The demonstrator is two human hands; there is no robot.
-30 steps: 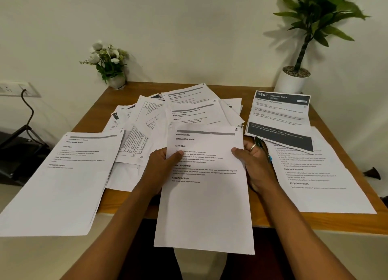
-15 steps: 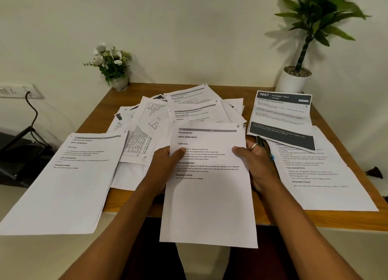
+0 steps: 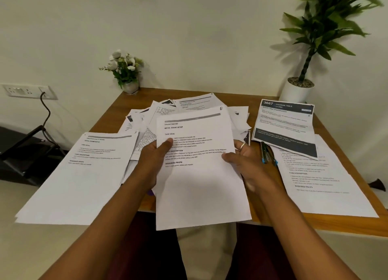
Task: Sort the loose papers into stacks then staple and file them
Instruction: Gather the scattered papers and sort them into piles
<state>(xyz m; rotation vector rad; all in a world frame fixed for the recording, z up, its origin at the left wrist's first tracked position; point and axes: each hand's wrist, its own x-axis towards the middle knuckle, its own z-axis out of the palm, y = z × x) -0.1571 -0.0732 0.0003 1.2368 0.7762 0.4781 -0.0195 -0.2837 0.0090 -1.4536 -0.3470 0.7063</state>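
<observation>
Both hands hold 1 printed sheet (image 3: pixel 199 191) over the table's (image 3: pixel 231 97) near edge: the left hand (image 3: pixel 155 160) pinches its left side and the right hand (image 3: pixel 249 164) its right side, thumbs on top. Behind it lies a loose pile of papers (image 3: pixel 189 107), with 1 stack (image 3: pixel 84 181) to the left and another stack (image 3: pixel 327 187) to the right. A white pot (image 3: pixel 296 92) holds a green plant (image 3: pixel 327 27), and a small pot (image 3: pixel 131 87) holds white flowers (image 3: pixel 122 63).

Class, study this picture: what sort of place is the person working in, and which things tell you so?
Probably a home office or study corner: a wooden desk strewn with printed papers, a wall socket with a cable plugged in, and a potted plant.
</observation>
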